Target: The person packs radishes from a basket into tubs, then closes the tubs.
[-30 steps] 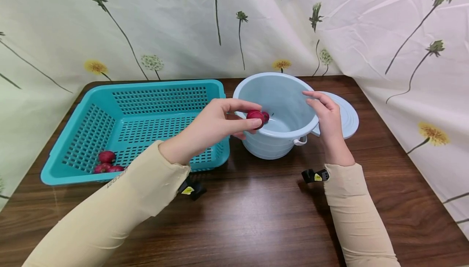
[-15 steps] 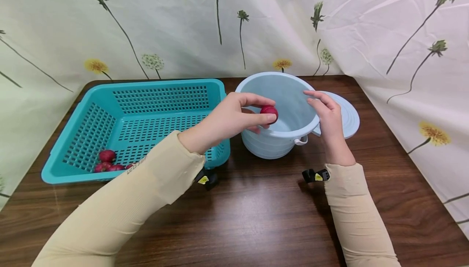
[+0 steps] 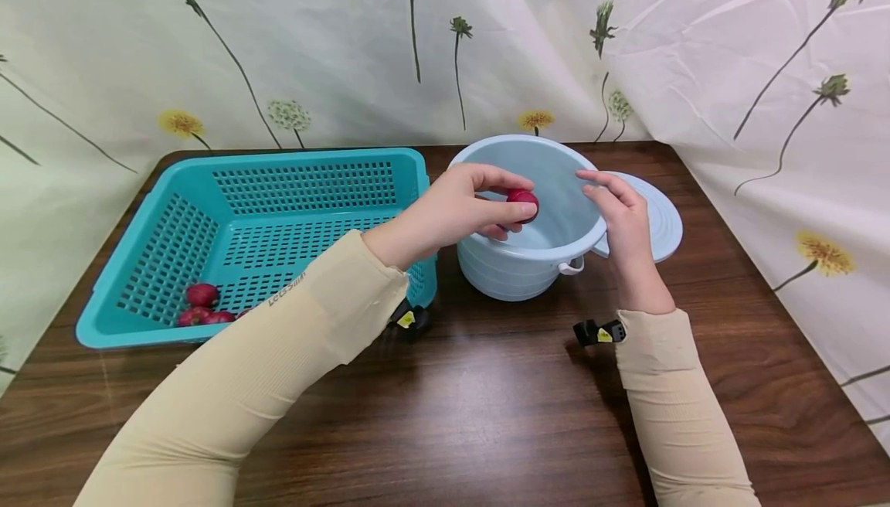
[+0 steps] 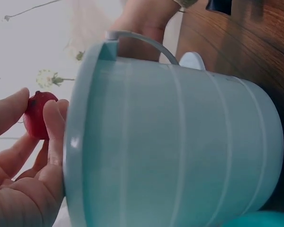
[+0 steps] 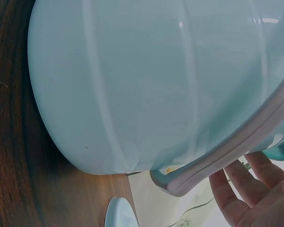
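My left hand (image 3: 462, 202) pinches a small round red radish (image 3: 523, 205) between thumb and fingertips. It is over the mouth of a pale blue plastic bucket (image 3: 511, 279), inside its outline in the head view. From the left wrist, the radish (image 4: 36, 116) shows a dark stub on top and sits above the rim level. At the bucket's right side my right hand (image 3: 619, 209) lies with loosely extended fingers reaching over the rim. In the right wrist view those fingers (image 5: 244, 182) show beyond the bucket's handle (image 5: 222, 158). The bucket's floor is partly hidden by my left hand.
A teal slotted basket (image 3: 309, 158) stands left of the bucket, with several radishes (image 3: 202, 306) in its near left corner, partly behind my sleeve. Behind my right hand lies the pale blue lid (image 3: 664, 221) on the brown wooden table (image 3: 487, 414). A flowered cloth (image 3: 334, 43) hangs behind.
My left hand has moved right and slightly up with the radish, from the bucket's near left rim to over its mouth. The right hand has stayed in place.
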`<control>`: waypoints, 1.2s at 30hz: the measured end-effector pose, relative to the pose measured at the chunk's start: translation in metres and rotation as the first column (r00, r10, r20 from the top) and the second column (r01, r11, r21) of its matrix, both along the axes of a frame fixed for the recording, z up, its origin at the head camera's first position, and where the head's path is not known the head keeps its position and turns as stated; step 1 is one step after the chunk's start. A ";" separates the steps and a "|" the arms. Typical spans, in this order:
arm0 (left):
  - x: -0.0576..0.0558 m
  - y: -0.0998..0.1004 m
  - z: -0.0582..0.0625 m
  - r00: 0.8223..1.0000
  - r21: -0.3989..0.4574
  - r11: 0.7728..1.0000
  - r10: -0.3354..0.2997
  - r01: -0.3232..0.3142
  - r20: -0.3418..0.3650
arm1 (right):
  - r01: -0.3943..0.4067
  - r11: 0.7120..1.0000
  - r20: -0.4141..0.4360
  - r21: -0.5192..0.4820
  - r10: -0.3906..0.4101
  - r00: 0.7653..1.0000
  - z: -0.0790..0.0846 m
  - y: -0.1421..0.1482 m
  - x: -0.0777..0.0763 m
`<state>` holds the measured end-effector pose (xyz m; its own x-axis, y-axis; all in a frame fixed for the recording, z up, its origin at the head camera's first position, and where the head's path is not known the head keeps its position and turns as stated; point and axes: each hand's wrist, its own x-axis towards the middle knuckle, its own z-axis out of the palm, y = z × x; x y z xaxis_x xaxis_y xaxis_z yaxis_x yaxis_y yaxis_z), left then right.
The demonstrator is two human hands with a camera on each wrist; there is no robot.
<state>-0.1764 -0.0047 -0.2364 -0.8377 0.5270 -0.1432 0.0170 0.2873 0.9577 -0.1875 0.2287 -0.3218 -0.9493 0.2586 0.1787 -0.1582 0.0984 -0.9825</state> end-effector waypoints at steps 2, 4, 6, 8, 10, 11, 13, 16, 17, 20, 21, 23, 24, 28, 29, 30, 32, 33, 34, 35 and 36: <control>-0.002 0.001 -0.001 1.000 -0.012 1.000 0.001 -0.001 0.003 | -0.001 1.000 -0.001 0.002 0.001 1.000 0.000 0.001 0.000; -0.003 0.001 -0.003 1.000 -0.021 1.000 0.004 -0.003 0.007 | -0.004 1.000 -0.002 0.004 0.004 1.000 0.000 0.001 0.000; -0.005 0.001 -0.005 1.000 -0.024 1.000 0.004 -0.004 0.011 | -0.005 1.000 -0.005 0.002 0.005 1.000 0.000 0.001 0.000; -0.006 0.000 -0.006 1.000 -0.022 1.000 0.005 -0.005 0.020 | -0.008 1.000 -0.009 0.002 0.008 1.000 0.001 0.000 0.000; -0.007 -0.001 -0.007 1.000 -0.021 1.000 0.003 -0.003 0.026 | -0.009 1.000 -0.011 0.004 0.009 1.000 0.001 0.000 0.000; -0.007 -0.001 -0.007 1.000 -0.020 1.000 0.001 -0.001 0.028 | -0.008 1.000 -0.012 0.005 0.008 1.000 0.001 0.000 0.000; -0.007 -0.001 -0.008 0.999 -0.021 1.000 0.002 -0.001 0.035 | -0.006 1.000 -0.013 0.008 0.006 1.000 0.001 0.000 0.000; -0.008 -0.001 -0.009 0.999 -0.025 1.000 0.004 -0.003 0.044 | -0.001 1.000 -0.010 0.010 0.001 1.000 0.001 0.000 0.000; -0.008 -0.001 -0.009 0.999 -0.027 1.000 0.006 -0.005 0.045 | 0.000 1.000 -0.008 0.010 0.000 1.000 0.001 0.000 0.000; -0.008 -0.001 -0.010 0.999 -0.032 0.999 0.010 -0.009 0.050 | 0.002 1.000 -0.009 0.010 -0.002 1.000 0.001 0.000 0.000; -0.008 -0.001 -0.010 0.998 -0.031 0.999 0.012 -0.011 0.053 | 0.001 1.000 -0.010 0.009 -0.001 1.000 0.001 0.000 0.000; -0.008 -0.001 -0.009 0.998 -0.032 0.999 0.015 -0.014 0.060 | 0.000 1.000 -0.010 0.009 0.000 1.000 0.001 0.000 0.000; -0.007 -0.001 -0.009 0.998 -0.034 0.999 0.017 -0.015 0.062 | -0.001 1.000 -0.008 0.008 0.001 1.000 0.001 0.000 0.000; -0.006 -0.003 -0.010 0.997 -0.036 0.999 0.023 -0.020 0.070 | -0.005 1.000 0.000 0.004 0.005 1.000 0.000 0.000 0.000; -0.006 -0.003 -0.010 0.997 -0.036 0.999 0.023 -0.020 0.069 | -0.004 1.000 0.003 0.005 0.004 1.000 0.000 0.000 0.000; -0.006 -0.003 -0.010 0.997 -0.035 0.999 0.023 -0.021 0.069 | -0.005 1.000 0.003 0.005 0.005 1.000 0.000 0.000 0.000; -0.005 -0.003 -0.009 0.997 -0.031 0.999 0.023 -0.021 0.071 | -0.004 1.000 0.002 0.004 0.004 1.000 0.000 0.000 0.000; -0.005 -0.003 -0.009 0.997 -0.031 0.999 0.024 -0.022 0.071 | -0.002 1.000 0.002 0.004 0.002 1.000 0.000 0.000 0.000; -0.005 -0.003 -0.009 0.997 -0.030 0.999 0.024 -0.022 0.071 | -0.001 1.000 0.002 0.004 0.001 1.000 0.000 0.000 0.000; -0.005 -0.003 -0.009 0.997 -0.030 0.999 0.024 -0.022 0.070 | 0.000 1.000 0.001 0.003 0.000 1.000 0.000 0.000 0.000; -0.005 -0.002 -0.009 0.997 -0.030 0.999 0.024 -0.022 0.070 | -0.001 1.000 0.000 0.002 0.001 1.000 0.000 0.000 0.000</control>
